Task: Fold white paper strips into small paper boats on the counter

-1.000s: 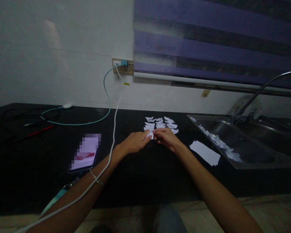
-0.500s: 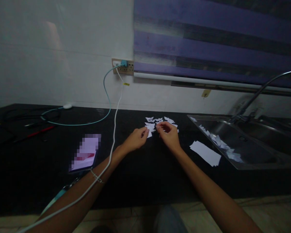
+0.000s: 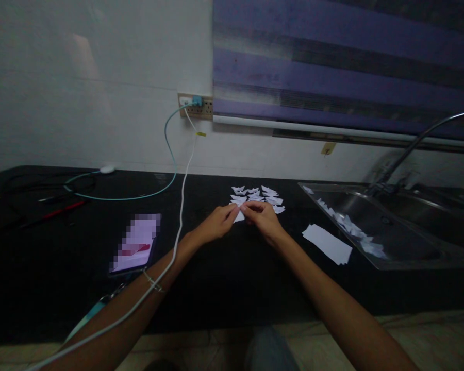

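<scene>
My left hand (image 3: 215, 224) and my right hand (image 3: 262, 218) meet over the black counter (image 3: 224, 268), both pinching one small folded white paper piece (image 3: 238, 216) between their fingertips. Just behind the hands lie several small folded white paper shapes (image 3: 260, 196) in a cluster. A small stack of white paper slips (image 3: 327, 243) lies to the right of my right hand, near the sink.
A steel sink (image 3: 386, 226) with white paper scraps (image 3: 351, 229) and a curved tap (image 3: 413, 147) is at the right. A lit phone (image 3: 136, 242) lies at the left. A white cable (image 3: 181, 206) and a teal cable (image 3: 154, 191) run from the wall socket (image 3: 195, 105). Red and dark leads (image 3: 58, 208) lie far left.
Half a second ago my hands were apart, the left holding the paper piece. The right hand has come back and both now pinch it together.
</scene>
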Tool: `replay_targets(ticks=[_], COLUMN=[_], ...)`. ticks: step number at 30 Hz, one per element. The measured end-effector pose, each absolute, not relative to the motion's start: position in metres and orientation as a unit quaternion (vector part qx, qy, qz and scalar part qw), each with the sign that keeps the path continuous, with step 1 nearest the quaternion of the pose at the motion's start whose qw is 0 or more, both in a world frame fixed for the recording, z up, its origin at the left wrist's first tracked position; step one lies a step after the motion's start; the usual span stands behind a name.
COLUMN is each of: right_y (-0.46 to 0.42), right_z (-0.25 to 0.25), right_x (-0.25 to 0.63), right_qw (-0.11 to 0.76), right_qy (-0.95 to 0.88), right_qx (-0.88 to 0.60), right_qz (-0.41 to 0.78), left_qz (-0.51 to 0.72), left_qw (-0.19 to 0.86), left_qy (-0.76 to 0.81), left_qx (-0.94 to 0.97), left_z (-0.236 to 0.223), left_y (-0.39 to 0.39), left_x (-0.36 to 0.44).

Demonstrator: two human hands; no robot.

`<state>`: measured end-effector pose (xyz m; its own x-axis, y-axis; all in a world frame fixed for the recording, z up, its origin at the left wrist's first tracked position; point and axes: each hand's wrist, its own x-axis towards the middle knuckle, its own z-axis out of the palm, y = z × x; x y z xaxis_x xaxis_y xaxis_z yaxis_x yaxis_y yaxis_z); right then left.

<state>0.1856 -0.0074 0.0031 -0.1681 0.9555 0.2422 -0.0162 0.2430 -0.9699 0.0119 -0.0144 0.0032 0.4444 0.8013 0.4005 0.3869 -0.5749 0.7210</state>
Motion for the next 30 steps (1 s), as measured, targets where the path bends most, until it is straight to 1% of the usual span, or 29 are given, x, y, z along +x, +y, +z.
replay_targets(ticks=[3,6,8,11,14,17,21,24,26,30], right_y=[-0.006,-0.007,-0.007,-0.007,-0.008,-0.009,-0.011,-0.013,-0.014,-0.017], right_z=[0.004,0.005,0.005,0.005,0.006,0.008,0.009,0.009,0.008,0.006], right_x=[0.189,0.190,0.191,0.190,0.190,0.189,0.185,0.180,0.178,0.178], right_qw=[0.493,0.487,0.482,0.484,0.489,0.491,0.499,0.501,0.508,0.513], right_qy=[-0.581,-0.586,-0.594,-0.590,-0.590,-0.611,-0.649,-0.667,-0.687,-0.716], right_qx=[-0.360,-0.336,-0.329,-0.335,-0.342,-0.341,-0.331,-0.330,-0.348,-0.416], right_qz=[0.538,0.554,0.553,0.553,0.544,0.518,0.470,0.442,0.387,0.225], left_qz=[0.384,0.375,0.373,0.370,0.369,0.373,0.343,0.321,0.327,0.336], left_qw=[0.377,0.457,0.472,0.468,0.446,0.401,0.326,0.292,0.267,0.180], left_qy=[0.342,0.311,0.301,0.298,0.287,0.285,0.333,0.359,0.376,0.424], left_qx=[0.771,0.744,0.740,0.745,0.763,0.787,0.816,0.826,0.825,0.822], left_z=[0.006,0.006,0.006,0.008,0.013,0.015,0.011,0.006,0.004,0.002], left_y=[-0.016,-0.015,-0.014,-0.014,-0.016,-0.017,-0.015,-0.013,-0.011,-0.009], left_x=[0.010,0.007,0.005,0.003,0.003,0.003,0.004,0.005,0.005,0.006])
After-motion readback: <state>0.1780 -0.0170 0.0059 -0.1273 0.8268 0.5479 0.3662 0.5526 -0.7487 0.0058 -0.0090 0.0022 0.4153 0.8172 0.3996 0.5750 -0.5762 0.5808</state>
